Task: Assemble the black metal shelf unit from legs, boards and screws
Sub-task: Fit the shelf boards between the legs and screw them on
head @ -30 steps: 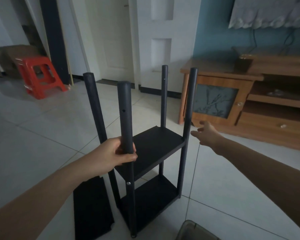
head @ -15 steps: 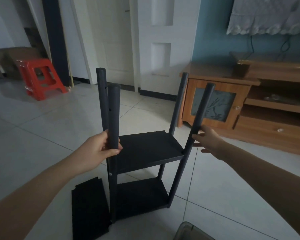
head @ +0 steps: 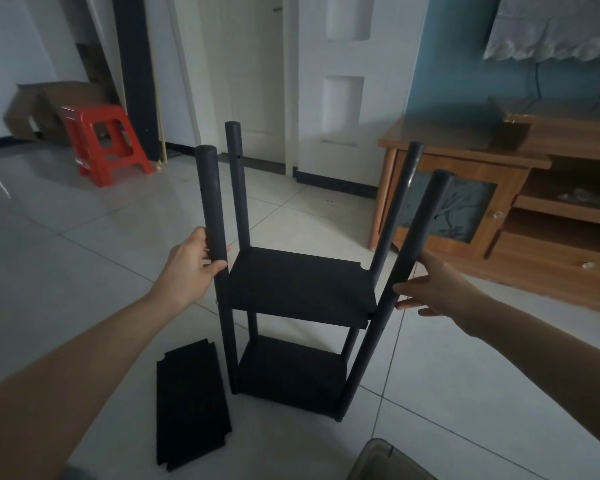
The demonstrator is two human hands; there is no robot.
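A loose black board lies flat on the tiled floor, just left of the shelf unit. The unit stands upright: four dark round legs with two black boards fixed between them, upper and lower. The left hand curls round the near-left leg just above the upper board. The right hand touches the near-right leg with straight fingers, not gripping. Beyond stand a wooden cabinet, a red stool and a cardboard box.
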